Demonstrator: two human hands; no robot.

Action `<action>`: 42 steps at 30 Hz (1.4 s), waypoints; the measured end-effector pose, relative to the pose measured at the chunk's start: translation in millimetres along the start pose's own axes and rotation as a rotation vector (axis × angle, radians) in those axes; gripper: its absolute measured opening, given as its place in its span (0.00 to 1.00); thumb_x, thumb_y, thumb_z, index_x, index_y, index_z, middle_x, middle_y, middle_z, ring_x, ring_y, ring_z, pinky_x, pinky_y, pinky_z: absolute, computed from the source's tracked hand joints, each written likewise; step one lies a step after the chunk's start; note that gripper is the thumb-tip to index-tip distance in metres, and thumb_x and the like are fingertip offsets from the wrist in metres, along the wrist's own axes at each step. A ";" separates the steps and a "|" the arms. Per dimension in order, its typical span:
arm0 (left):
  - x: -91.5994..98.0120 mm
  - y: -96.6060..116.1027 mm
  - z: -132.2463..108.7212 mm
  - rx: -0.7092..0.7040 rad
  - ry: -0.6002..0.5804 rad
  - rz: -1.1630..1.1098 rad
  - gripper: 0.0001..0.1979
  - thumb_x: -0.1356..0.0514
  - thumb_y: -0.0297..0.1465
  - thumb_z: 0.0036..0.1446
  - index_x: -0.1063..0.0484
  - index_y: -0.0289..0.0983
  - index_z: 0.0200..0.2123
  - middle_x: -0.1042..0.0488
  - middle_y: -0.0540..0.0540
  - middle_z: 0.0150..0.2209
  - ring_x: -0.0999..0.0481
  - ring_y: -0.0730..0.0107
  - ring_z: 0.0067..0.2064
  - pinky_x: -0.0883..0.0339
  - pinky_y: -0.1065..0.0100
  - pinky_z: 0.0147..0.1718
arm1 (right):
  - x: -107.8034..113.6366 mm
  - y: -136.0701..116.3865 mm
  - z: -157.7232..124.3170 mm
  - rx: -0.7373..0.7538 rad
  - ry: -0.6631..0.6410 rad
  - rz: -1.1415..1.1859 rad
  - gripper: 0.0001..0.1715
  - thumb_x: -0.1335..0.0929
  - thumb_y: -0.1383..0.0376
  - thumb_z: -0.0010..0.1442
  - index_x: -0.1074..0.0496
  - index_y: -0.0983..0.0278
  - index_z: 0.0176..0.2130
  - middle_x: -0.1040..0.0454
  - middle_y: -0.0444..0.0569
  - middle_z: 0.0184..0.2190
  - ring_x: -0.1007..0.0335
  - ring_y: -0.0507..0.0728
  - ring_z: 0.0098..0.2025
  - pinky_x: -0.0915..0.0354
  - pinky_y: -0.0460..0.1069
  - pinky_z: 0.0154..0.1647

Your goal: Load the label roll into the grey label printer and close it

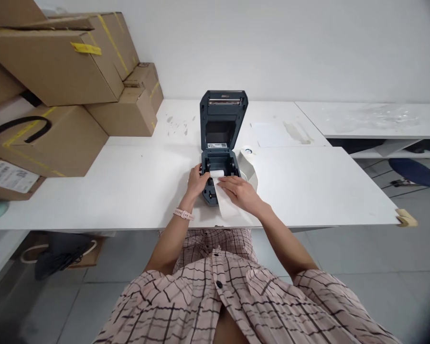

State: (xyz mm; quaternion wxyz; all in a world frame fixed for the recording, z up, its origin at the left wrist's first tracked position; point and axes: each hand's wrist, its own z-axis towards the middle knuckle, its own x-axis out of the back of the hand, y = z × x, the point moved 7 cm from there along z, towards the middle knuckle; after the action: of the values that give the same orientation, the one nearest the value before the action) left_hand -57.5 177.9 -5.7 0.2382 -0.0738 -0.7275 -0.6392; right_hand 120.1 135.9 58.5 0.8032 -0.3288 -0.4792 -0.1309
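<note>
A dark label printer [208, 197] stands on the white table with its lid [223, 114] raised. Inside its bay is a small white label roll [217, 174], from which a white label strip [226, 204] hangs over the front toward the table edge. My left hand [196, 181] is closed round the printer's left side wall, its thumb by the roll's left end. From the right, my right hand [240, 191] reaches over the front of the bay, its fingers closed on the strip just below the roll. Its thumb is hidden.
Right of the printer lies white backing paper [249, 169] beside a small roll [248, 150]. Cardboard boxes [68, 134] are stacked at the left. A clear plastic sheet [387, 117] lies on the far right surface. A blue stool [413, 172] stands beyond the table's right end.
</note>
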 end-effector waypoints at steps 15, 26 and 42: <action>-11.5 -8.8 2.1 0.018 -0.088 -0.385 0.31 0.34 0.39 0.57 0.33 0.40 0.62 0.28 0.38 0.63 0.26 0.51 0.61 0.31 0.54 0.58 | -7.5 -19.0 -34.8 -0.018 0.205 -0.067 0.18 0.37 0.68 0.73 0.22 0.62 0.56 0.21 0.53 0.59 0.24 0.65 0.59 0.26 0.65 0.59; -10.9 -7.3 2.1 0.037 -0.104 -0.379 0.34 0.32 0.40 0.55 0.34 0.40 0.64 0.29 0.37 0.64 0.27 0.50 0.63 0.33 0.53 0.60 | -8.0 -18.6 -38.3 -0.033 0.247 -0.016 0.17 0.37 0.67 0.74 0.22 0.60 0.55 0.21 0.51 0.59 0.25 0.64 0.60 0.27 0.65 0.59; -7.6 -0.3 -19.2 0.093 -0.126 -0.365 0.40 0.33 0.47 0.57 0.40 0.43 0.69 0.34 0.36 0.69 0.31 0.47 0.67 0.32 0.51 0.62 | -3.7 -23.7 -45.7 -0.062 0.158 0.108 0.19 0.36 0.63 0.74 0.24 0.59 0.59 0.24 0.53 0.62 0.29 0.66 0.66 0.32 0.69 0.67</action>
State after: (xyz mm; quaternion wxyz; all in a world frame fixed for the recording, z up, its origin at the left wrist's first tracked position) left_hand -46.1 160.8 -8.0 0.0755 0.0303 -0.7710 -0.6317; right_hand 137.0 87.9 50.0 0.8337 -0.3677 -0.3916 -0.1278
